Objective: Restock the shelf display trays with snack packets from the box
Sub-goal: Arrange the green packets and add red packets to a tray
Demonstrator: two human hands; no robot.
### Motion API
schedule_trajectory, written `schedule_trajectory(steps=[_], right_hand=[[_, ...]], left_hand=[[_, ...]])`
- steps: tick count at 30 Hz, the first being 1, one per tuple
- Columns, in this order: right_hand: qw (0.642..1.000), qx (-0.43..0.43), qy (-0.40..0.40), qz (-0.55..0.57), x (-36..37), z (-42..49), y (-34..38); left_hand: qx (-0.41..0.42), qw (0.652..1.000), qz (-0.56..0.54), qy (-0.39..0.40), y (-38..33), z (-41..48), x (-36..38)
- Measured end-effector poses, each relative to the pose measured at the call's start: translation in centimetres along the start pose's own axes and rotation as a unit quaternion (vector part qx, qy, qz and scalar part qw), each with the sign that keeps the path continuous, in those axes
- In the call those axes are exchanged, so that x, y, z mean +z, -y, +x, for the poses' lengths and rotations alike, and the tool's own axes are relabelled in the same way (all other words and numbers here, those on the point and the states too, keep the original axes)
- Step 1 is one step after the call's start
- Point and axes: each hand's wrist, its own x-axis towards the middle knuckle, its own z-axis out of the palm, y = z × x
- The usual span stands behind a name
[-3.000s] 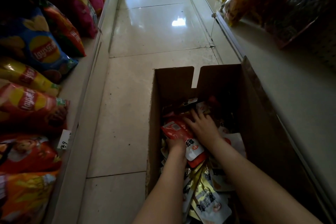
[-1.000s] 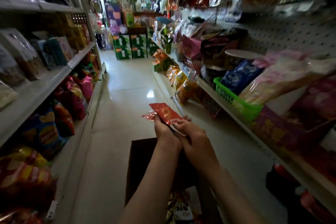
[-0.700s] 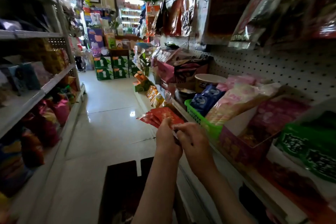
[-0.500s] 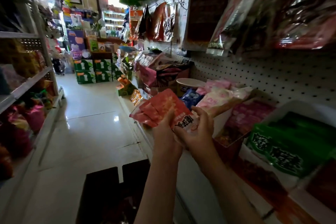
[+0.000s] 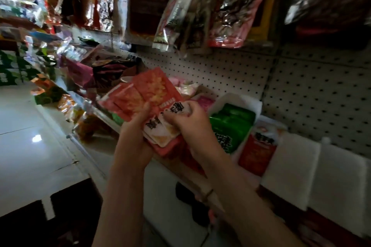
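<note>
The shiny floor point(image 5: 30, 156) lies wide open, far left of the green-packet tray point(image 5: 253, 104). The back wall with holes point(image 5: 301, 90) stands right behind that tray. The dark box point(image 5: 70, 206) sits low and left of it. A bunch of red snack packets point(image 5: 152, 90) is held up just left of the tray's edge. The left hand point(image 5: 134, 140) grips them from below, fingers curled tight. The right hand point(image 5: 192, 124) pinches the top packet's white end.

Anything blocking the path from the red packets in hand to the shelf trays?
Nothing visible. Left hand and right hand hold the red packets in open air in front of the white trays.
</note>
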Motion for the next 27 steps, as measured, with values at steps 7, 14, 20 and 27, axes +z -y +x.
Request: schedule_trajectory(steps=[7, 14, 20, 27], right_hand=[[0.973, -0.092, -0.074, -0.199, -11.6, -1.4, 7.2], [0.941, -0.073, -0.065, -0.323, -19.1, -1.9, 11.4], [0.888, 0.014, -0.025, -0.459, -20.6, -2.0, 10.9], [0.889, 0.018, -0.122, -0.441, -20.3, -0.3, 6.1]], left_hand=[[-0.056, 0.995, 0.024, 0.077, 2.8, 0.0, 2.6], [-0.094, 0.988, 0.076, 0.091, 6.0, -0.5, 3.5], [-0.107, 0.981, 0.111, 0.118, 6.8, -1.0, 4.3], [-0.108, 0.967, 0.170, 0.155, 7.5, -2.1, 6.0]])
